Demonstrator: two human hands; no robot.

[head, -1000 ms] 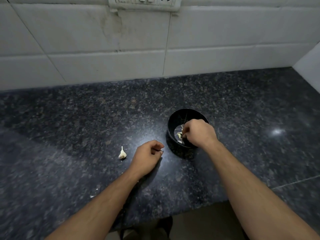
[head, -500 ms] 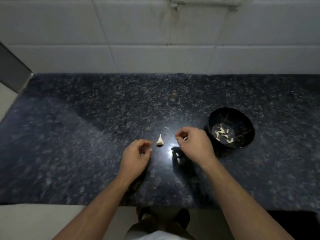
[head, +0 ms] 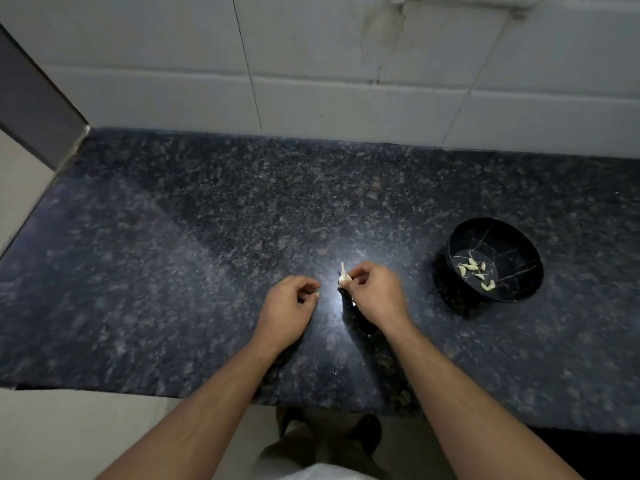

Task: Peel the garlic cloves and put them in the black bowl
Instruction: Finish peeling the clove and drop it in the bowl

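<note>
An unpeeled garlic clove with a pointed tip stands on the dark granite counter, in a bright patch of reflected light. My right hand pinches the clove's right side with its fingertips. Just left of the clove, my left hand rests on the counter with curled fingers, and nothing shows in it. The black bowl sits farther right, apart from both hands. Several peeled cloves lie on its bottom.
A white tiled wall runs along the back of the counter. The counter ends at a left edge and a front edge near my body. My shoes show on the floor below.
My right hand left the bowl, moved left and took hold of the clove. The view swung left, so the bowl now sits far right. My left hand stayed curled beside the clove.
</note>
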